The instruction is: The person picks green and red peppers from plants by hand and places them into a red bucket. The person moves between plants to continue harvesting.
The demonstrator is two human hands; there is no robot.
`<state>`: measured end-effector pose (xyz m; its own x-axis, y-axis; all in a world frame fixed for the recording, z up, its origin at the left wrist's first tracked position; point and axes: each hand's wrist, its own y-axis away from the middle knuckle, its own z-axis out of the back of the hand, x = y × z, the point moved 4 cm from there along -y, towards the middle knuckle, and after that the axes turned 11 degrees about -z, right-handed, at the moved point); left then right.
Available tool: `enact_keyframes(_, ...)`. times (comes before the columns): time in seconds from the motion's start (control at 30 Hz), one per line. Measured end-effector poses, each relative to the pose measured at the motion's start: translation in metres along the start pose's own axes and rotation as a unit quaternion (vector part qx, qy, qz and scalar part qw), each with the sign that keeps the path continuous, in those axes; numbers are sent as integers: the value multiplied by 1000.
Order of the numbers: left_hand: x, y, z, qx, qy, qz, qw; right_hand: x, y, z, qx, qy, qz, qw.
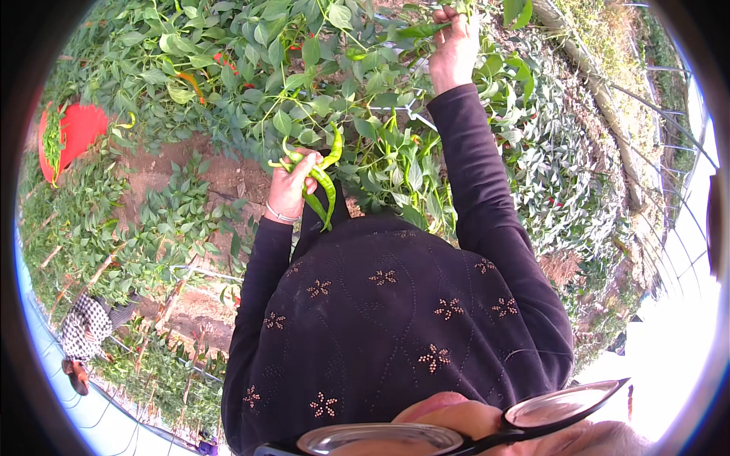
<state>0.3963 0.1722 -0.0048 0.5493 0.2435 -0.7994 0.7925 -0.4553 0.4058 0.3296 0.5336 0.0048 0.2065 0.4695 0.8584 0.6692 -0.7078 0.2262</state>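
Note:
Several long green chili peppers [324, 181] are held in my left hand [293, 185], which wears a bracelet and is close in front of my body. Farther out at the upper right, my right hand [454, 45] has its fingers closed around the stem end of another green pepper [422, 31], among the leaves of a pepper plant. Whether that pepper is still attached cannot be told. More green peppers [408, 165] hang on the plant between my arms. A few red and orange peppers [191, 84] show in the foliage at the upper left.
A red container [81, 132] with green peppers in it stands among the plants at the far left. White string [412, 109] runs through the plants before me. Another person [85, 328] is in the rows at the lower left. A pole [593, 71] and greenhouse framing lie along the right.

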Motion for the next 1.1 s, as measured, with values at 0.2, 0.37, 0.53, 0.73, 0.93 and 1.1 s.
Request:
enact_keyframes(0.2,-21,7,-11,6,-28,-51,998,11,101,-76,272,395,248,842)
enact_keyframes(0.37,-57,21,-24,75,-180,-128,972,28,174,-102,476,348,23,807)
enact_keyframes(0.53,-61,40,-50,130,-33,-32,990,20,196,-125,477,282,-156,818)
enact_keyframes(0.73,-52,59,-56,119,57,-31,991,2,222,-139,483,292,-81,822)
enact_keyframes(0.93,-66,70,-17,0,209,-70,975,0,236,-124,592,276,-284,702)
enact_keyframes(1.1,-73,67,19,-28,248,-46,967,-22,272,-129,637,326,-277,642)
